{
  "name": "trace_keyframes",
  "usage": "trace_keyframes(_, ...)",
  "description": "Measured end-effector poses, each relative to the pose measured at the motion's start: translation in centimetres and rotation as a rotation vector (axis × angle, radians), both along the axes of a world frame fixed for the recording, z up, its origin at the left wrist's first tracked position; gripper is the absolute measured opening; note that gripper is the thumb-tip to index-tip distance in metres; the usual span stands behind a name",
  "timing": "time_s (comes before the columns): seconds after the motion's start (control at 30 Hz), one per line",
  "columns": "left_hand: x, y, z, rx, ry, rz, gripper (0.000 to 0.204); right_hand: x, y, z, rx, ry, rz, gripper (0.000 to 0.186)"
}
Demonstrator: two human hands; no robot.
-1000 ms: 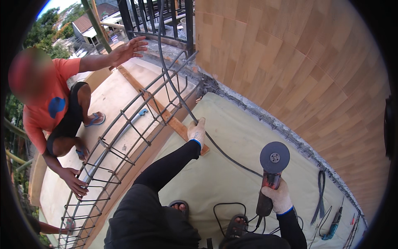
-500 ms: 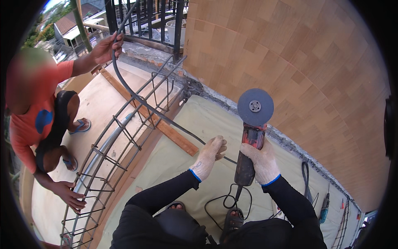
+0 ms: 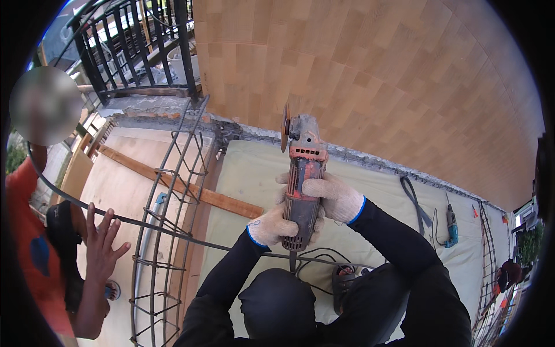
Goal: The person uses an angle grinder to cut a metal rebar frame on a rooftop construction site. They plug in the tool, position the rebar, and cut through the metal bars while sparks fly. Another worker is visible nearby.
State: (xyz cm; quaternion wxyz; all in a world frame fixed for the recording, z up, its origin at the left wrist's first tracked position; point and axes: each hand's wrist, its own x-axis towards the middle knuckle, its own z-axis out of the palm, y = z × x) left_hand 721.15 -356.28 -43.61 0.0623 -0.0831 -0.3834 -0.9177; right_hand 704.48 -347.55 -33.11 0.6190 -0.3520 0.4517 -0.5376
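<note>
From my remote view, the left hand wraps the grinder low and the right hand grips it higher, probably to steady its weight above the sheet; the disc sits at the far end, presumably clear of both.

At upper left, the co-worker's head is blurred; the orange shirt below is cut off by the frame's edge. Parts of the left hand and right hand are hidden behind the angle grinder. The rebar cage is cropped by the lower edge; at lower right, a distant figure is barely distinguished
</note>
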Motion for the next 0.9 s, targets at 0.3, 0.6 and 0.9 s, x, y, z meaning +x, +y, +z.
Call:
trace_keyframes(0.3, -0.5, -0.9, 3.0, -0.579, -0.388, 0.597, 0.047, 3.0, -4.7, 1.4, -0.055, 0.717, -0.329, 0.057)
trace_keyframes(0.6, 2.6, -4.0, 0.6, -0.462, -0.512, 0.551, 0.038, 1.6, -7.8, -4.6, -0.082, 0.128, -0.067, 0.072)
trace_keyframes(0.9, 7.0, -4.8, -2.2, -0.222, -0.406, 0.734, 0.049, -6.5, -1.0, -17.6, 0.332, 0.885, 0.116, 0.047)
